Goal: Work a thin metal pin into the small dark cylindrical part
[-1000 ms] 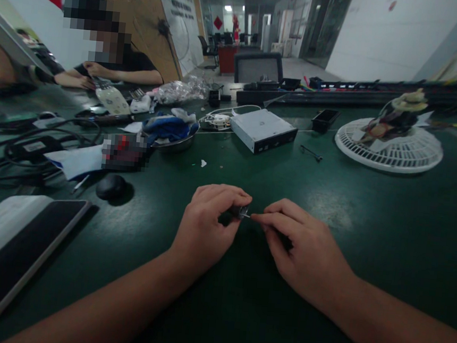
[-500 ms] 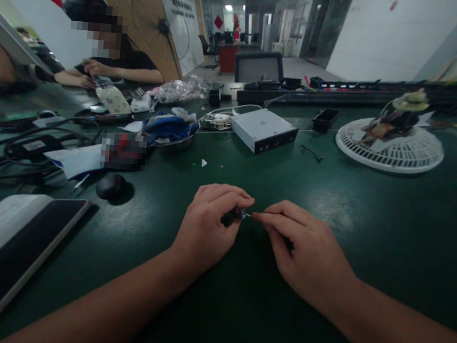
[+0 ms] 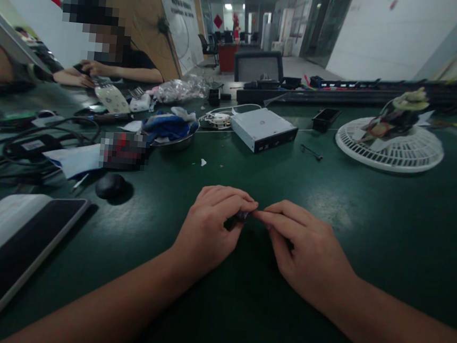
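- A metal bowl [image 3: 177, 144] is filled with blue-and-white cloth [image 3: 172, 125], heaped above its rim
- Inside the small black open box [image 3: 326, 119], no contents can be made out
- The small part [image 3: 242, 215], dark with a glossy glint, is held between the left hand [image 3: 211, 218]'s thumb and fingers, above the green table [image 3: 199, 318]; its shape is mostly hidden by them
- The right hand [image 3: 306, 242]'s fingers are closed in a pinch, their tips brought close beside the part; whether anything is gripped there cannot be told
- Beyond the hands, a disc drive [image 3: 262, 129] is seen, with a white fan grille [image 3: 390, 156] to the right and a black rounded object [image 3: 110, 186] to the left
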`<control>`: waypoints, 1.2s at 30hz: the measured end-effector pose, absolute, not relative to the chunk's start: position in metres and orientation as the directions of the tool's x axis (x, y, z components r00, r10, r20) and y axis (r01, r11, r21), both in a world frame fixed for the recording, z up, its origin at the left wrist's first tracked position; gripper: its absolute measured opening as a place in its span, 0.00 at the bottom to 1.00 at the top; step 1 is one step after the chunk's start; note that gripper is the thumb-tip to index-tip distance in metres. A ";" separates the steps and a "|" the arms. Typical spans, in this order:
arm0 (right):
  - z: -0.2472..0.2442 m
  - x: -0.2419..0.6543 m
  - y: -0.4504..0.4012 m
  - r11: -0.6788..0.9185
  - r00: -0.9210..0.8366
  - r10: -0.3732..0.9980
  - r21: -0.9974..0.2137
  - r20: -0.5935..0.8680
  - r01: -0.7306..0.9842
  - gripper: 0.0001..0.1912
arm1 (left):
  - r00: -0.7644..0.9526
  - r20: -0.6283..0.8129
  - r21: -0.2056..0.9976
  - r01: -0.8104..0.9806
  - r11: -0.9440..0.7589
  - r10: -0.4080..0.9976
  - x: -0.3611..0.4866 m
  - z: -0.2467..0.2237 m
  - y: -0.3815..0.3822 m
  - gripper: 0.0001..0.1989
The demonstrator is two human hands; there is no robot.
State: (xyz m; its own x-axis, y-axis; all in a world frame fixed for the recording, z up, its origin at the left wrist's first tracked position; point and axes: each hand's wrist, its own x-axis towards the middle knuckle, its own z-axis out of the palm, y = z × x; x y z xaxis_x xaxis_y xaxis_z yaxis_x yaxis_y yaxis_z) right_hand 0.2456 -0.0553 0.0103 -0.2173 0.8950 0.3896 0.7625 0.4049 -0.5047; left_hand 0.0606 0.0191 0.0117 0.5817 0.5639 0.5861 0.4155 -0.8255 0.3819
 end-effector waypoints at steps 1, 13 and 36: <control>0.011 0.245 -0.055 0.387 -0.191 0.900 -0.516 0.392 0.764 0.19 | 0.587 0.584 0.381 0.411 -0.828 0.560 0.061 0.012 0.019 0.16; 0.018 0.242 -0.058 0.289 -0.123 0.927 -0.466 0.355 0.836 0.12 | 0.420 0.542 0.504 0.530 -0.682 0.727 0.060 0.013 0.018 0.17; 0.011 0.246 -0.057 0.431 -0.253 0.890 -0.519 0.379 0.738 0.16 | 0.423 0.519 0.523 0.530 -0.667 0.743 0.062 0.013 0.020 0.14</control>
